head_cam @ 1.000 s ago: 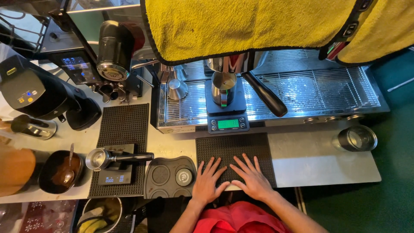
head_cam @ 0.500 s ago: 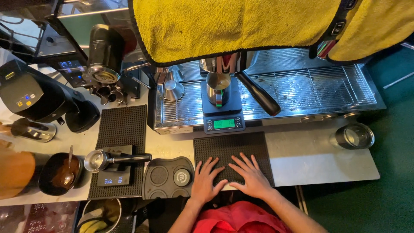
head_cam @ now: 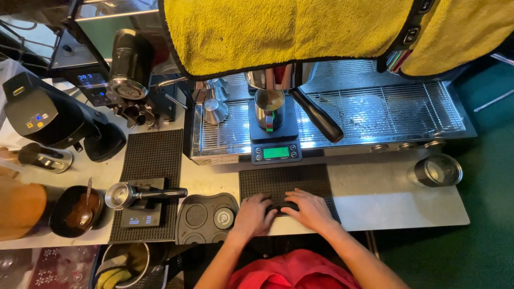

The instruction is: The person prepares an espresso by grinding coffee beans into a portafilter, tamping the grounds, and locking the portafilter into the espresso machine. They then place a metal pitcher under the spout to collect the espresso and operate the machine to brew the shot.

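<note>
My left hand (head_cam: 251, 214) and my right hand (head_cam: 309, 210) lie close together on the front edge of a black rubber mat (head_cam: 284, 179). Their fingers curl in around a small dark object (head_cam: 282, 205) between them; I cannot make out what it is. Straight beyond the mat, a digital scale (head_cam: 276, 152) sits on the espresso machine's drip tray (head_cam: 375, 112). A metal cup (head_cam: 267, 109) stands on the scale under the brew head. A portafilter's black handle (head_cam: 316, 115) sticks out to the right of the cup.
Yellow towels (head_cam: 278, 32) hang over the machine's top. To the left are a tamping station (head_cam: 206, 217), a portafilter (head_cam: 140, 194) on a small scale, a bowl with a spoon (head_cam: 77, 211) and black grinders (head_cam: 51, 115). A metal cup (head_cam: 435, 170) stands on the counter's right.
My hands lay flat on the mat with fingers spread; now the fingers are curled in around a small dark object between them. The view has shifted slightly.
</note>
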